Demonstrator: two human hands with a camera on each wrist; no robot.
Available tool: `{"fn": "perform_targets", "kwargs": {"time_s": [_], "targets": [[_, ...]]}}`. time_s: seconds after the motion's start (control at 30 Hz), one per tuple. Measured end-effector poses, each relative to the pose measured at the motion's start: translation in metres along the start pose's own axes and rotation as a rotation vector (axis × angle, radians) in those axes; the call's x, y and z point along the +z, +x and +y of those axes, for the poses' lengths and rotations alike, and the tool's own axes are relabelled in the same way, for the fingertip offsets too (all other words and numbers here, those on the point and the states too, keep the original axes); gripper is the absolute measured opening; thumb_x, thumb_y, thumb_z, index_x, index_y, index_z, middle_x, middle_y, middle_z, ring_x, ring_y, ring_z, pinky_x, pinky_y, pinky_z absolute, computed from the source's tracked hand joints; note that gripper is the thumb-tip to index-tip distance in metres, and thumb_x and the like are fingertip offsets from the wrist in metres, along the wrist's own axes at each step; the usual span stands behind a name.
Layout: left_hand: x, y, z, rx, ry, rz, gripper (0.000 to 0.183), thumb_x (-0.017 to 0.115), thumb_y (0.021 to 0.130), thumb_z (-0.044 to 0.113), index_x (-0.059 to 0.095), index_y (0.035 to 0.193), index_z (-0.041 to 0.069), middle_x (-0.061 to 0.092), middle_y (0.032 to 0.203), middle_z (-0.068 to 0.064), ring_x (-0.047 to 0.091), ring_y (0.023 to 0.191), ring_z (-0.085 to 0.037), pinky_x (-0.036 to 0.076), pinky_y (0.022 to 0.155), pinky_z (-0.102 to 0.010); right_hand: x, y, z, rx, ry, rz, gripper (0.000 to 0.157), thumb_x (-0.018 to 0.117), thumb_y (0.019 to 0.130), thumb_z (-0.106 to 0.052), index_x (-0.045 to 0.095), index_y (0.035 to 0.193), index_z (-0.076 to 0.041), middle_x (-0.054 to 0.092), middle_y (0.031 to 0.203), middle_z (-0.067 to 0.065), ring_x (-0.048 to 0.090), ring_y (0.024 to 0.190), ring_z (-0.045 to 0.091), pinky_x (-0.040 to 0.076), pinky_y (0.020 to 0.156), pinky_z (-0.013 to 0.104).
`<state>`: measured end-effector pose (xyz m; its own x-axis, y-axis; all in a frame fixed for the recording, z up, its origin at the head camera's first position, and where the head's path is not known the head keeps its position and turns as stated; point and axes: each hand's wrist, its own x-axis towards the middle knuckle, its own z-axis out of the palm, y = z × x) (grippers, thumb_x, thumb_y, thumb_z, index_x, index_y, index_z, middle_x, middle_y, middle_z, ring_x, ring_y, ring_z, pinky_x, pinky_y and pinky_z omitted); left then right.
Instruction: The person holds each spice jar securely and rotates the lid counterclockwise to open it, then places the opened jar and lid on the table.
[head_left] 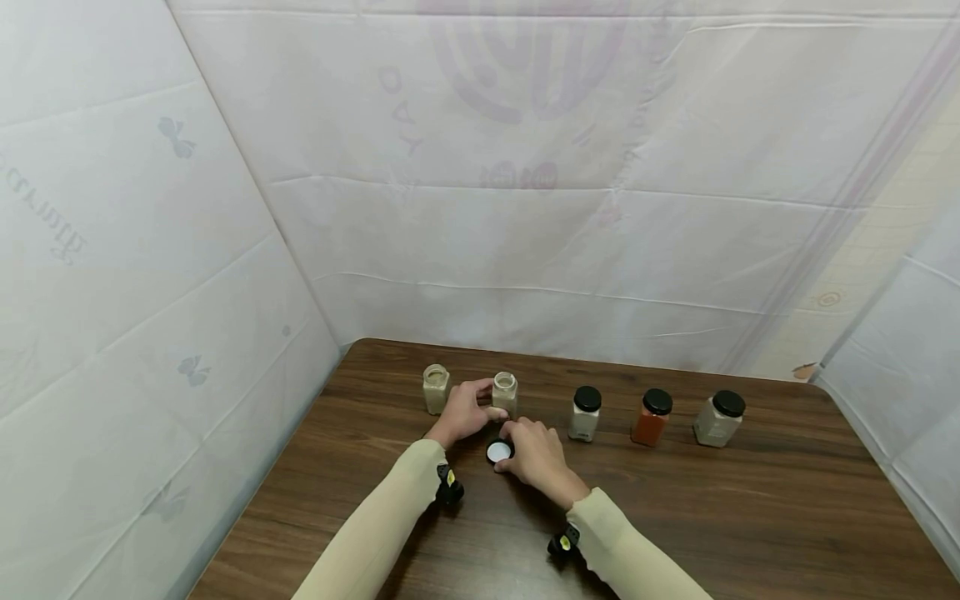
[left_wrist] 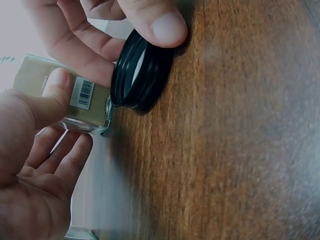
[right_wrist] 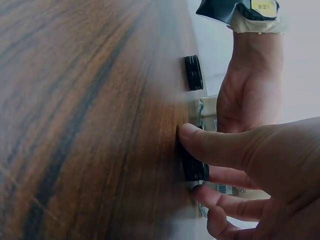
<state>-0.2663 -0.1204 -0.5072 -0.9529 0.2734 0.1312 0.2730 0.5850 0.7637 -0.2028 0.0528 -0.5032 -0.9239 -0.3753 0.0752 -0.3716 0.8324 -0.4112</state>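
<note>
At lower centre, the left hand [head_left: 461, 414] grips an uncapped jar [head_left: 506, 390]; the right hand [head_left: 539, 454] pinches an upturned black lid [head_left: 498, 452]

Left cloth [head_left: 142, 283]: pale, flipped letters, which look like "armth"; the beginning is not clear.
Back cloth [head_left: 570, 192]: faint letters "O", "A" and "Y", one under another; the signs in the small red marks [head_left: 519, 176] cannot be read.
Jar [left_wrist: 97, 95]: white label [left_wrist: 82, 93] with barcode; print beside it too small.
Leftmost capped jar [head_left: 583, 422]: dark print near its base, not readable.
Yellow sticker [right_wrist: 264, 7]: short dark signs, too blurred.
</note>
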Motion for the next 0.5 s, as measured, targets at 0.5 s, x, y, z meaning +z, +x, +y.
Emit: {"fn": "perform_targets", "kwargs": {"time_s": [0.5], "targets": [[0.0001, -0.0005, 0.0001, 0.003, 0.01, 0.004, 0.056, 0.084, 0.088, 0.022, 0.064, 0.137, 0.006, 0.073, 0.123, -0.009, 0.068, 0.117, -0.029, 0.054, 0.099, -0.047, 0.0011, 0.0004, 0.0018, 0.005, 0.024, -0.025, 0.043, 0.094, 0.074, -0.033, 0.074, 0.107, -0.014, 0.066, 0.097, 0.003, 0.063, 0.089, 0.029, 0.048, 0.076, 0.049]]}}
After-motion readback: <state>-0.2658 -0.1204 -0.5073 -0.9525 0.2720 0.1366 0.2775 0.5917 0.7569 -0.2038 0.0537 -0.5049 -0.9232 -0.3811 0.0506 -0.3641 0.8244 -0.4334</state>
